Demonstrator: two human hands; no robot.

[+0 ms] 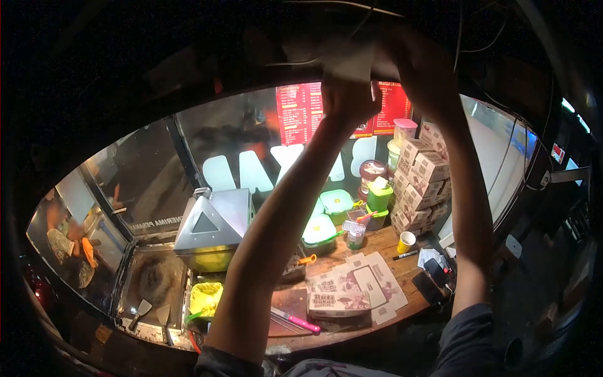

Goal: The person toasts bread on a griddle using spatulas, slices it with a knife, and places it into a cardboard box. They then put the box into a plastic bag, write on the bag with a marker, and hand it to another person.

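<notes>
We hold left hand [350,102] and right hand [422,70] high near a pale thing [348,61], their grips too dim to tell

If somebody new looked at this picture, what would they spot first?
Probably the left hand and right hand, raised high near the dark top of the picture. Bright red posters covered in writing show behind them. Next, eyes might jump to the tall pile of printed boxes on the right, or the pink-handled knife near the bottom.
</notes>
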